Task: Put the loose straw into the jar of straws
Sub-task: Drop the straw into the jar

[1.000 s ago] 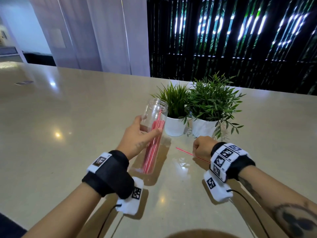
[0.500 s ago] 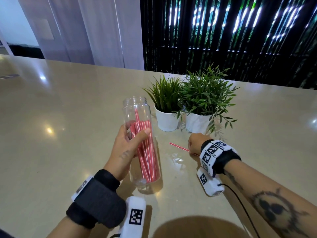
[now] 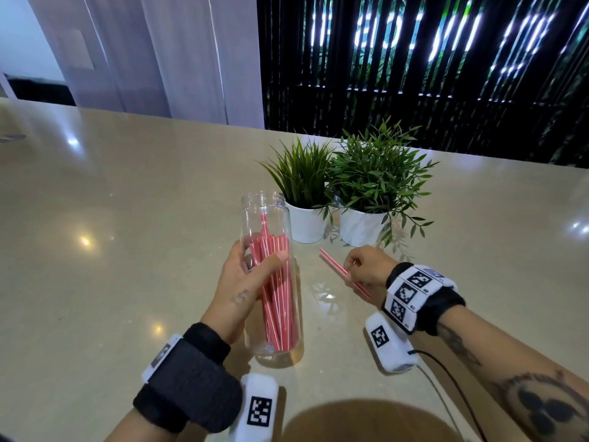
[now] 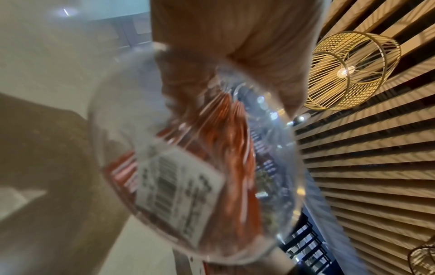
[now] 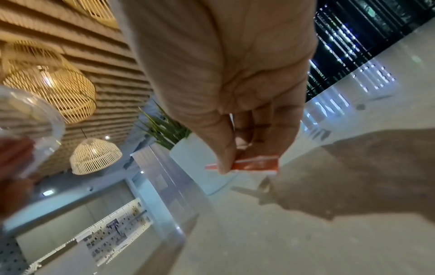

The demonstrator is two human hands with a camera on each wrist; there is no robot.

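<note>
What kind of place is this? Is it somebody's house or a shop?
Probably a cafe or restaurant, though I can't be sure. There's a long shiny stone counter, a jar of red drinking straws of the kind a drinks bar keeps, woven basket lamps under a wooden slat ceiling, and two small potted plants for decoration.

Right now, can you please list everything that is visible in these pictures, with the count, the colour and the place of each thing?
jar: one, clear, with no lid, held just above the table, in front of the grassy plant
straws in the jar: a bunch, red with white stripes, leaning inside the jar
loose straw: one, red and white, to the right of the jar
potted plants: two, green in white pots, side by side behind the jar and the loose straw
table: one, glossy beige, under everything
hanging lamps: several, woven, light yellow, on the slatted ceiling
left hand: grips the jar
right hand: pinches the loose straw
</note>
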